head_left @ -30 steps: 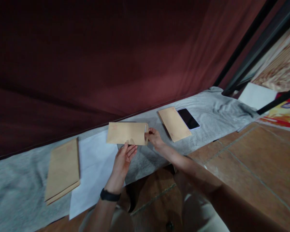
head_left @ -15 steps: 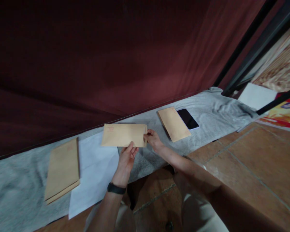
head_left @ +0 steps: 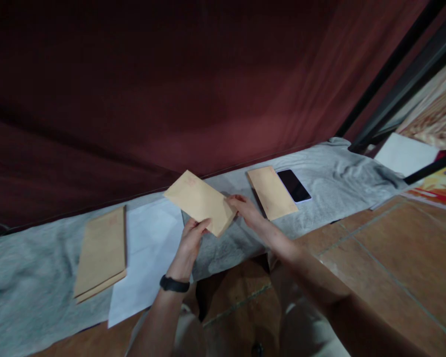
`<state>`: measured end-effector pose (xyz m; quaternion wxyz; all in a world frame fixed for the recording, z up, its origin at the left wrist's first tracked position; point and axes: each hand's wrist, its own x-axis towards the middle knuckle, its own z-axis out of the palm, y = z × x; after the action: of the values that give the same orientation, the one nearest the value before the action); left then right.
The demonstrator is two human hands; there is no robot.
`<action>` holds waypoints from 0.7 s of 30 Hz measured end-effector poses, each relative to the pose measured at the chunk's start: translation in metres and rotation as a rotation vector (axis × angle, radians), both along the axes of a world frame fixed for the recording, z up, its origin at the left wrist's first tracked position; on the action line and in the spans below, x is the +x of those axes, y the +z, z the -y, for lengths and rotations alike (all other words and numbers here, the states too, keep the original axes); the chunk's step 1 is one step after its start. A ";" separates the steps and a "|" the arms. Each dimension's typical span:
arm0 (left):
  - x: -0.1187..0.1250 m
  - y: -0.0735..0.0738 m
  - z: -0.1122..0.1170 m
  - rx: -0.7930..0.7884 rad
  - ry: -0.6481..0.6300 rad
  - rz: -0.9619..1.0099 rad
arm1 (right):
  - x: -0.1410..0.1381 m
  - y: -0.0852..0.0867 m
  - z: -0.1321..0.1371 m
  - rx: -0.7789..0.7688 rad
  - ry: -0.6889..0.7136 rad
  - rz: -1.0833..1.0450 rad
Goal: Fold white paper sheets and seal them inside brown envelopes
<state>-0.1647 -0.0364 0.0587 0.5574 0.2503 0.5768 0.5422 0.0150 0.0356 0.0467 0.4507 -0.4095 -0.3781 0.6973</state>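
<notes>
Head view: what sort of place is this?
Probably a makeshift indoor floor workspace: grey cloth spread on a tiled floor along a dark red curtain, with envelopes and a phone on it.

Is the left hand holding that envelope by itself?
No, the left hand grips the envelope at its near edge while the right hand holds its right corner.

Dim, warm light from the right, dark upper half, soft grain, wide-angle bending at edges

I count three brown envelopes [head_left: 202, 202] (the left one [head_left: 101, 253] may be a stack), one white sheet [head_left: 148, 258], one phone [head_left: 293, 185], one grey cloth [head_left: 29, 282].
</notes>
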 end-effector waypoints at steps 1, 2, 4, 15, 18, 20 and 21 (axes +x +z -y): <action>-0.001 0.001 0.000 -0.001 -0.022 -0.018 | 0.004 -0.001 -0.001 0.028 0.019 0.036; -0.002 0.001 0.001 0.004 -0.024 -0.030 | 0.007 -0.001 -0.002 0.050 0.049 0.073; -0.005 0.000 0.001 0.022 0.014 -0.044 | 0.013 -0.004 -0.004 0.070 0.117 0.140; -0.010 -0.023 0.002 -0.038 0.160 0.097 | 0.030 -0.017 -0.004 0.372 0.218 0.907; -0.011 -0.019 0.007 -0.043 0.108 -0.078 | 0.020 -0.015 -0.003 0.648 0.125 1.061; -0.011 -0.015 0.011 -0.054 0.073 -0.307 | 0.006 -0.017 0.002 0.803 0.188 1.062; -0.011 -0.013 0.012 -0.055 0.067 -0.411 | -0.001 -0.020 0.007 0.875 0.227 1.070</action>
<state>-0.1755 -0.0481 0.0456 0.4164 0.3207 0.7010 0.4820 0.0135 0.0287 0.0271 0.2503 -0.4355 -0.8345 0.2264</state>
